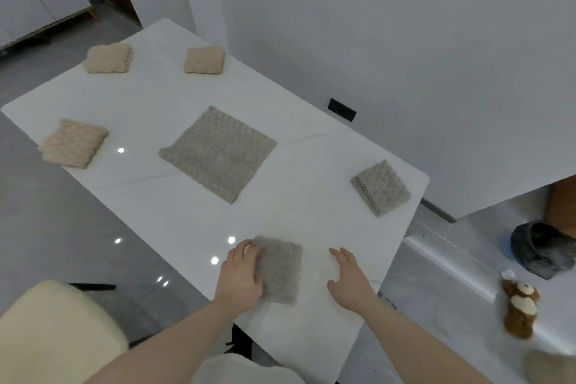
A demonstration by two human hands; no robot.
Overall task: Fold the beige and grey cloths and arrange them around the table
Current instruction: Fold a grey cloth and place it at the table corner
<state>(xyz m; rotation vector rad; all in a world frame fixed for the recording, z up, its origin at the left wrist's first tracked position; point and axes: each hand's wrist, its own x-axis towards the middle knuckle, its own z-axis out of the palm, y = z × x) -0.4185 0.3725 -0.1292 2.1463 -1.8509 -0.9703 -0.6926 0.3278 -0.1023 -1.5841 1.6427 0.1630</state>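
Note:
Three folded beige cloths lie on the white table (pixel 149 196): one at the far left corner (pixel 107 58), one at the far edge (pixel 204 60), one at the left edge (pixel 73 143). An unfolded grey cloth (pixel 218 153) is spread flat in the middle. A folded grey cloth (pixel 380 187) sits at the right edge. Near the front edge lies another folded grey cloth (pixel 280 271); my left hand (pixel 240 277) grips its left side. My right hand (pixel 350 277) hovers open just right of it, not touching the cloth.
A cream chair seat (pixel 53 330) stands at the lower left. On a white ledge to the right lie a brown plush bear (pixel 520 305) and a dark bundle (pixel 542 249). A grey wall runs behind the table.

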